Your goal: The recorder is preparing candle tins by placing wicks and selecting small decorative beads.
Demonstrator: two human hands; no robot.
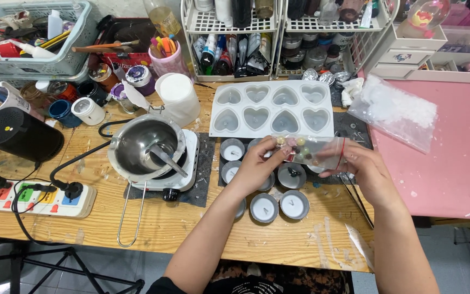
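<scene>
Both hands at frame centre pinch small clear bag (305,151) of coloured beads: left hand (257,163) grips its left end, right hand (363,169) its right end. Bag held above tealight cups (278,204) on wooden table (164,223). Tweezers, perhaps, under right wrist. Left of centre: steel pot (142,147) on small hotplate (183,177). Farther up: white heart mould (272,109). Upper right: bag of white flakes (395,111) on pink surface (452,174).

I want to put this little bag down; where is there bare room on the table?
Bare patches: the wooden front edge below the melting pot, and the pink tabletop right of the plastic bag. The back is crowded.
</scene>
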